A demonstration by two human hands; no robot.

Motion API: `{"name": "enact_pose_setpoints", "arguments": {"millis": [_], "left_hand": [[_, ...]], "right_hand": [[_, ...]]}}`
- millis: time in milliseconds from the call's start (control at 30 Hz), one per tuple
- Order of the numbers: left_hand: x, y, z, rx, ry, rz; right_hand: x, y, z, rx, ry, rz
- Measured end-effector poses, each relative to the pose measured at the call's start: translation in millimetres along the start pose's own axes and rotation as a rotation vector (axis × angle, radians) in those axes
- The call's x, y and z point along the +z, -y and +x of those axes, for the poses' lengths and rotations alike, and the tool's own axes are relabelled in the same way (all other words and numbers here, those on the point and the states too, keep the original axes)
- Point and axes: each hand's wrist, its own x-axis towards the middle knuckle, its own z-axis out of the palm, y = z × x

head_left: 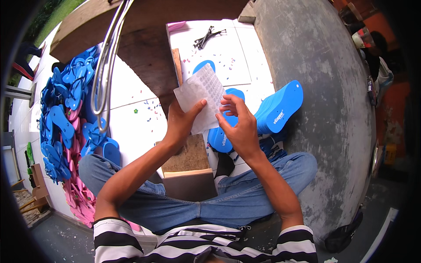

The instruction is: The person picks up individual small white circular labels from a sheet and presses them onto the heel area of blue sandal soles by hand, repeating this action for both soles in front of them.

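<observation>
Striped shirt [193,242] (cropped); sheet [208,90] partly hides sole [203,66].

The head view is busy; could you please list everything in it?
Floor: one, white, middle
Sheet: one, whitish, centre
Soles: many, blue, centre and right
Sandals: many, blue/pink, left
Straps: several, black, floor
Scraps: many, multicoloured, floor
Wire loop: one, silver, upper left
Beam: one, brown, top
Block: one, brown, below sheet
Ledge: one, grey, right
Clutter: uncounted, mixed, right rim
Jeans: one, blue, bottom
Shirt: one, black/white, bottom
Left hand: one, gripping sheet
Right hand: one, at sheet's edge
</observation>
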Motion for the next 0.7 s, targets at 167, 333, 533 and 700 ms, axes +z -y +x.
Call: {"name": "enact_pose_setpoints", "arguments": {"millis": [167, 333, 533, 700], "left_hand": [[0, -6, -2, -0.042, 0.100, -0.019], [-2, 4, -1, -0.014, 0.110, -0.029], [3, 2, -2, -0.010, 0.059, 0.011], [-14, 12, 0, -0.080, 0.040, 0.052]], "right_hand": [[-1, 1, 0, 0.003, 0.038, -0.040], [-1, 2, 1, -0.011, 0.068, -0.076], [5, -1, -5, -0.180, 0.070, -0.207], [0, 4, -1, -0.094, 0.160, -0.056]]}}
